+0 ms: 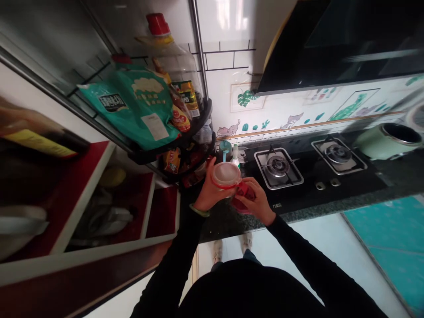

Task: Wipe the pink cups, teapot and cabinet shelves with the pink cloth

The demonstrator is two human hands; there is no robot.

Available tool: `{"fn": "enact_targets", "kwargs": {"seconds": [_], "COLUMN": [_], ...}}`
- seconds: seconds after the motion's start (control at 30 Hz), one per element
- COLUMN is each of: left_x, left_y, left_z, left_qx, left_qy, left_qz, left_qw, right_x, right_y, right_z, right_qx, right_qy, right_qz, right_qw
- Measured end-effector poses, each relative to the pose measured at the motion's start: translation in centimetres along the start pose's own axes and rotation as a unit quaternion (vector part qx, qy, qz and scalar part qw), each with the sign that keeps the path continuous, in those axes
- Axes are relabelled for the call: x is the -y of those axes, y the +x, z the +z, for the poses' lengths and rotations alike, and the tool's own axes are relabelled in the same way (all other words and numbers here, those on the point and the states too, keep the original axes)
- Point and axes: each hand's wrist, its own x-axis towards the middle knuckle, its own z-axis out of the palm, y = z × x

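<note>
Left hand (208,191) and right hand (255,201) clamp together on a round plastic food container (226,173); likely light and slick, best gripped around its red rim (222,184).

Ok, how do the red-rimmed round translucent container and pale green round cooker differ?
The red-rimmed round translucent container is held between the left hand and right hand; the pale green round cooker stands on the black counter. The container looks lidded, the cooker open with a dark interior. The container appears smaller. Both are round.

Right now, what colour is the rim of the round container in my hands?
Red, on the round container; the head view shows it best.
</note>
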Motion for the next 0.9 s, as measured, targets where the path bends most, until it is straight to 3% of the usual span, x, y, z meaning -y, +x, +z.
{"fn": "enact_targets", "kwargs": {"seconds": [0.17, 0.3, 0.43, 0.57, 0.73, 0.9], "left_x": [0.0, -0.1, 1.6, 3.8, 6.0, 10.1], "left_y": [-3.9, -6.7, -7.5, -9.0, -12.4, -14.9], "left_z": [1.6, 4.7, 6.3, 6.0, 5.3, 1.8], "left_qx": [-0.215, -0.197, -0.279, -0.34, -0.428, -0.538], "left_qy": [0.109, 0.129, 0.029, -0.06, -0.135, -0.125], "left_qz": [-0.041, -0.108, -0.185, -0.241, -0.261, -0.222], "left_qw": [0.97, 0.966, 0.942, 0.907, 0.855, 0.804], "right_x": [-2.1, -4.2, -6.0, -7.6, -9.4, -11.3], "right_y": [-0.2, -0.9, -2.6, -3.9, -5.0, -6.1], "right_z": [2.1, 4.3, 6.7, 8.0, 8.1, 7.1], "right_qx": [-0.057, -0.04, 0.001, 0.069, 0.207, 0.194], "right_qy": [-0.017, 0.008, 0.046, 0.058, 0.08, 0.054], "right_qz": [0.03, 0.022, 0.038, 0.043, 0.049, 0.124], "right_qw": [0.998, 0.999, 0.998, 0.995, 0.974, 0.972]}}
